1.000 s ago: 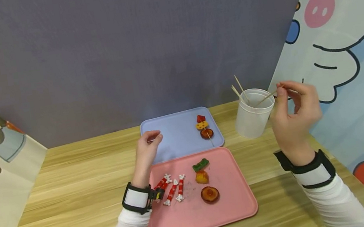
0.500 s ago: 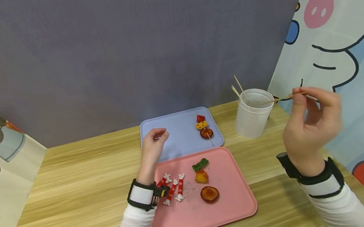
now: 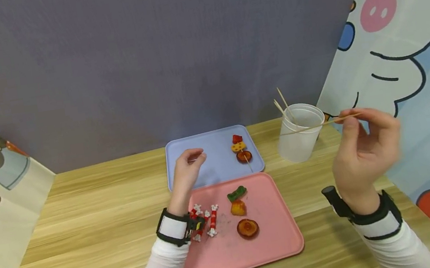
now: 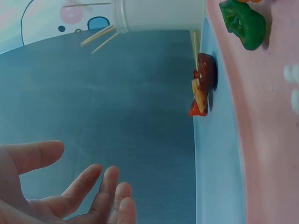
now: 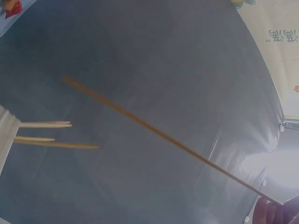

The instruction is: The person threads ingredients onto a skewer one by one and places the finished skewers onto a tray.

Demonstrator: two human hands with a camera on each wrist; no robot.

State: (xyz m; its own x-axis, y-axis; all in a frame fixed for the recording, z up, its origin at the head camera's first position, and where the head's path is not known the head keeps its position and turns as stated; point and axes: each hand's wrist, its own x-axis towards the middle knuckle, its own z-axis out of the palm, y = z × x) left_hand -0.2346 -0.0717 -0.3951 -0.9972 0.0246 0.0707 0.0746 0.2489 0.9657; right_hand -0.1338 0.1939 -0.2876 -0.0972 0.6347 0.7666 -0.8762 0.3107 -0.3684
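Observation:
My right hand (image 3: 368, 155) pinches one end of a thin wooden skewer (image 5: 154, 129) between thumb and fingertips. In the head view the skewer lies nearly level, its far end overlapping the white cup (image 3: 298, 147). Several other skewers (image 3: 285, 105) stand in that cup. My left hand (image 3: 188, 172) hovers over the left part of the blue tray (image 3: 220, 168), fingers loosely bent and holding nothing. On that tray's right side lies a loaded skewer with a red piece (image 3: 237, 139), a yellow spotted piece (image 3: 238, 147) and a brown mushroom-like disc (image 3: 244, 157).
The pink tray (image 3: 273, 245) lies in front of the blue one. It bears a green pepper-like piece (image 3: 237, 193), a yellow-orange chunk (image 3: 238, 208), a brown disc (image 3: 247, 228) and several red-and-white sticks (image 3: 213, 221). A grey panel (image 3: 147, 70) rises behind the table.
The right hand has drawn the skewer out of the cup, moving right and slightly down, and levelled it. My left hand has shifted right over the blue tray.

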